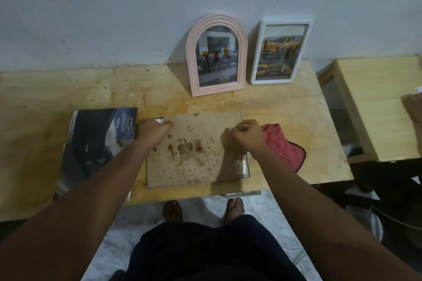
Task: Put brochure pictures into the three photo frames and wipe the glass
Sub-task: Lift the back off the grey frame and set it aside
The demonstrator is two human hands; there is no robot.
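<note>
Pressing curled left hand (153, 129) and pinching right hand (247, 136) onto stained frame backing (194, 150) lying flat on counter (285, 107).

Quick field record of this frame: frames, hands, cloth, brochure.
frames_done: pink arched frame and white frame lean on the wall, pictures in
third_frame: face down on table, stained backing board up
left hand: at board's top-left corner
right hand: fingers pinched near board's right edge
red cloth: right of board
brochure: left of board
</note>
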